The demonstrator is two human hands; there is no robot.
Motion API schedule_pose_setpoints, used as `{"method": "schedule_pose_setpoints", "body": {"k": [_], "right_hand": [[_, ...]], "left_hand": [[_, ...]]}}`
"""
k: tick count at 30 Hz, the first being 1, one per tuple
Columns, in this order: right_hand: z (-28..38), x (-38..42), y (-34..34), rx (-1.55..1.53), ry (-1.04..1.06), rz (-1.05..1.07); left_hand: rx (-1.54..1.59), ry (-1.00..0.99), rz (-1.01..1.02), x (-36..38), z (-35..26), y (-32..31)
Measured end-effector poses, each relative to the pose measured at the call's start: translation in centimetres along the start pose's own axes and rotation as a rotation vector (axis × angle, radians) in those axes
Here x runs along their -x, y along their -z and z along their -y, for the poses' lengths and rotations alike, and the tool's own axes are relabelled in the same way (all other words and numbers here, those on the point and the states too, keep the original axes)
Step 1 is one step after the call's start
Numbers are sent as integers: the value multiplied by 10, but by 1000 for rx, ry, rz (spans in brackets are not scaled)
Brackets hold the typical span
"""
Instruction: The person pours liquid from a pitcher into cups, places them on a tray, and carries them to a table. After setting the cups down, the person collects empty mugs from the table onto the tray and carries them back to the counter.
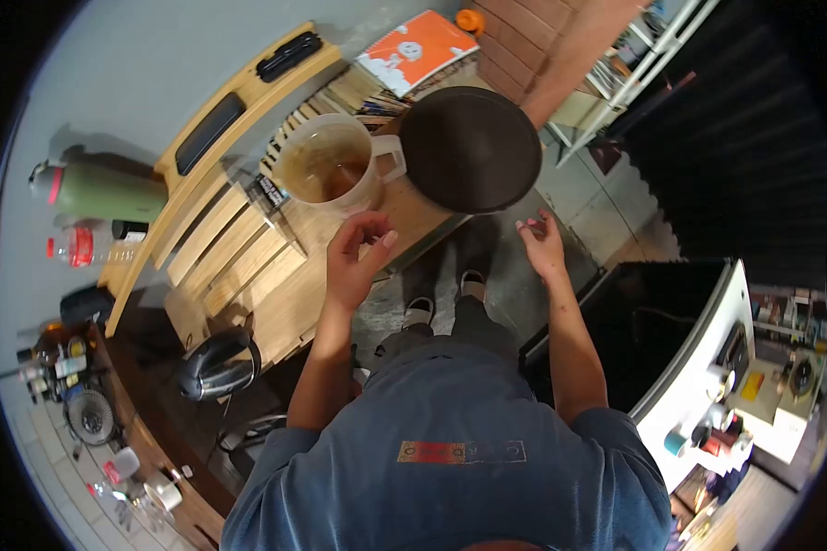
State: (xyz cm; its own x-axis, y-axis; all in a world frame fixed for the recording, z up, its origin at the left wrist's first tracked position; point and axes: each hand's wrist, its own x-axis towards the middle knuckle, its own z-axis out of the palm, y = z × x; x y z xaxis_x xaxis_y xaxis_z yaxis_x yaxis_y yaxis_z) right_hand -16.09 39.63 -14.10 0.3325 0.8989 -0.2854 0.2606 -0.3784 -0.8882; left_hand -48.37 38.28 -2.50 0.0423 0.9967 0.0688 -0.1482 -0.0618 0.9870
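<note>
**Left hand sits just short of the mug**

While your right hand [544,246] hangs out over the floor, well apart from everything, its fingers loosely curled with something small and pink pinched at the tips, your left hand [358,262] rests over the wooden bench [276,303], fingers loosely bent and holding nothing. The mug [326,165] stands upright just beyond that left hand, handle turned toward the dark round pan [470,149] beside it.

We see a wooden slatted table [248,266] carrying a large plastic jug [331,165] of brownish liquid, with a dark round pan [470,147] just beside it at the table's edge. An orange booklet [416,50] lies at the far end, and a black electric kettle [216,365] sits at the near corner.
</note>
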Motion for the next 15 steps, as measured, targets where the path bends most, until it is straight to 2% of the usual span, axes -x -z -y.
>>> {"method": "schedule_pose_setpoints", "body": {"k": [2,5,6,8,9,11,12,13,15], "right_hand": [[12,-20,-7,165,-61,19],[41,-35,-14,80,-76,93],[24,-51,-18,76,-65,119],[-26,-88,-31,-167,155,90],[-22,-91,-31,-175,157,117],[-10,-92,-26,-95,86,89],[-24,-98,-32,-205,48,31],[-27,-103,-32,-204,57,64],[-31,-112,-29,-98,-238,149]], "left_hand": [[-36,0,-63,2,-5,2],[-27,-2,-178,2,-9,-7],[-28,-3,-224,3,-8,-11],[-60,5,-267,5,-3,-21],[-77,24,-288,7,-3,-28],[-55,37,-331,11,-3,-45],[-77,44,-320,11,-5,-53],[-96,51,-311,13,-6,-59],[-112,59,-376,19,-9,-67]]}}
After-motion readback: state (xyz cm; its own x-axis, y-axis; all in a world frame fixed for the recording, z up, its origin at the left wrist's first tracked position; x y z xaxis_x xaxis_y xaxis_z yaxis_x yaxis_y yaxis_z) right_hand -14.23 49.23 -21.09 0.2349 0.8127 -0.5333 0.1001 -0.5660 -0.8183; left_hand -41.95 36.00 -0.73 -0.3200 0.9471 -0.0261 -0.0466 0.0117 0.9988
